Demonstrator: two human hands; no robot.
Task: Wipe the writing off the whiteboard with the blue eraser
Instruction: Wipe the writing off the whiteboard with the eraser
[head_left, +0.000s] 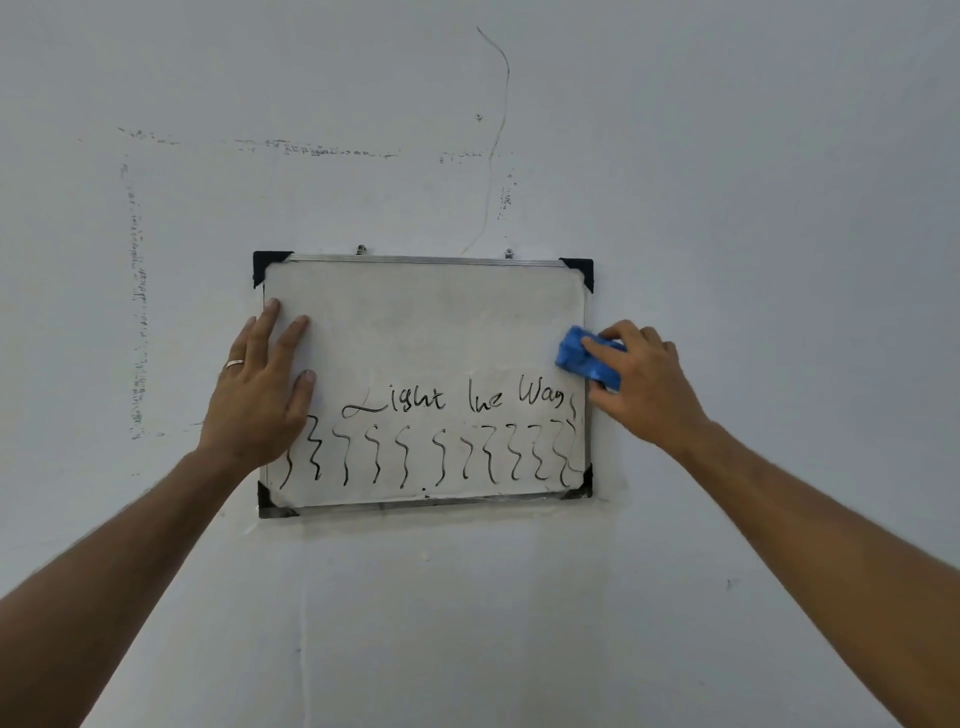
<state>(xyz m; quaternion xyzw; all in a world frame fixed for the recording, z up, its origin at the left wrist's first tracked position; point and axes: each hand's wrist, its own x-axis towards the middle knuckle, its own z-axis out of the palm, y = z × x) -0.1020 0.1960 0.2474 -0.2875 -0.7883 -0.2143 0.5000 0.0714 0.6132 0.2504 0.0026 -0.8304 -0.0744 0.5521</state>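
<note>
My left hand, fingers flat, steadies whiteboard at 9 o'clock; right hand grips blue eraser at 3 o'clock, above remaining writing.

Scuffed pale wall, thin crack above.

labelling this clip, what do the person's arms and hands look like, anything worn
Both forearms are bare, no sleeves, watch or gloves in view. The left hand wears a plain silver-coloured band on the ring finger. The right hand shows no rings or markings.
</note>
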